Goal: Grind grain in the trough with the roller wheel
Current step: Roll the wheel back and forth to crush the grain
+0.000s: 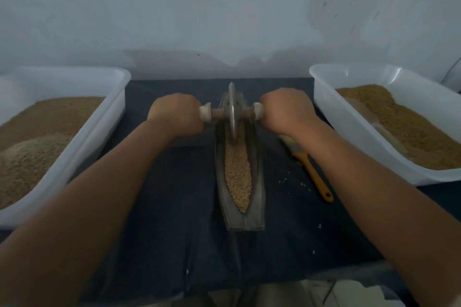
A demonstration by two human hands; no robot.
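Gripping handles of the roller wheel, left hand and right hand curled tight; upright in grain, far end of trough.

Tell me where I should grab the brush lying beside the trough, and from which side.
Take the brush by its yellow handle, coming from above at the near end. The handle lies flat on the dark cloth, angled toward you and free, while the bristle end is partly hidden under the right arm beside the trough.
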